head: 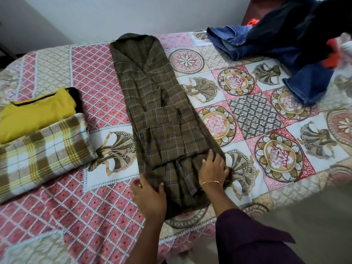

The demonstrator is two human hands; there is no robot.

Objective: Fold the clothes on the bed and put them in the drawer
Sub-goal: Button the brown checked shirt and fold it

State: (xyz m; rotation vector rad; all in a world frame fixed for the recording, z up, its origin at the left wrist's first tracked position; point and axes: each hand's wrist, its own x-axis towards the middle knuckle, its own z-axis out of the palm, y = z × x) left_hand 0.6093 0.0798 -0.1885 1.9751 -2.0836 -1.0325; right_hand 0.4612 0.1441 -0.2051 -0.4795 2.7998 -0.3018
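Left hand (149,193) pinching plaid shirt (162,115) hem, right hand (213,165) atop

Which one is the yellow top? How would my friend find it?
Start at the patterned bedspread and look to its left edge. Two folded items lie there; the yellow top is the farther one, plain yellow with a dark neckline, behind the checked cloth.

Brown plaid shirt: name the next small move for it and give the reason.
Probably lift the near hem and fold it up toward the collar. The brown plaid shirt already lies narrowed into a long strip with its sleeves tucked in, the left hand grips its near edge, and the right hand rests flat on it.
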